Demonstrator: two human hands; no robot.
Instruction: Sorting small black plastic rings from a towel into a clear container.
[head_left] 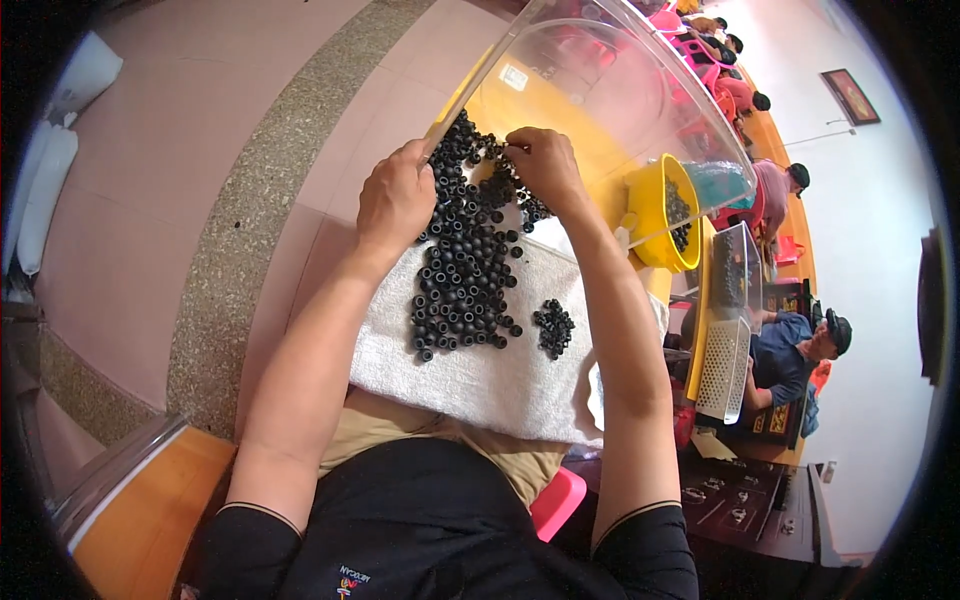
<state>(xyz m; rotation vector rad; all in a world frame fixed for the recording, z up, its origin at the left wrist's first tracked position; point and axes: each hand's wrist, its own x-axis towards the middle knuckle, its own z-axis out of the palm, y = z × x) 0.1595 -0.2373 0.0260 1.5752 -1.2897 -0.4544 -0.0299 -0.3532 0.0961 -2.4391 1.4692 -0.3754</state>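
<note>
A large spread of small black ring-shaped parts (462,292) lies on a white towel (390,320) across my lap and under the edge of a clear plastic box (620,60). My left hand (397,197) is closed beside the box's near left corner, at the left edge of the parts. What its fingers hold, if anything, is hidden. Over the far end of the spread, my right hand (547,168) is closed with its fingertips among smaller black pieces. I cannot make out what it pinches. A separate little heap of tiny black pieces (553,328) rests on the towel near my right forearm.
To the right stands a yellow bucket (650,215) with dark parts inside. Beyond it are a white perforated basket (724,370) and a person in a dark cap (785,360). Several others sit farther along. White sacks (45,190) lie at the far left.
</note>
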